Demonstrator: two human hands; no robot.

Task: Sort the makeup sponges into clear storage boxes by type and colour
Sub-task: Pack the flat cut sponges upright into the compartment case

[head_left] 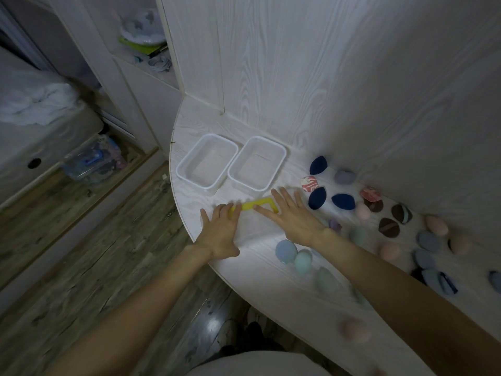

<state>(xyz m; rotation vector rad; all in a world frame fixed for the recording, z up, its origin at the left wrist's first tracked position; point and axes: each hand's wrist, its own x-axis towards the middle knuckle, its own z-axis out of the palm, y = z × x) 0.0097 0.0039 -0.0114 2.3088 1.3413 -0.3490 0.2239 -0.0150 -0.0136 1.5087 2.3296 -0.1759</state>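
Yellow frame (pixel 259 204): left end under left hand (pixel 220 234), near side under right hand (pixel 292 217). Purple sponge (pixel 335 225) and green sponge (pixel 357 234) half hidden behind right wrist, blurred. Blue sponge (pixel 495 280) cut by right edge. Pink sponge (pixel 354 330) badly smeared.

You had a single wide-angle view from your head, which looked forward and steeply down over both forearms onto the curved worktop (pixel 271 267). It sat close above the worktop edge; left of the worktop the wooden floor (pixel 95 253) showed, straight lines bowing outward.
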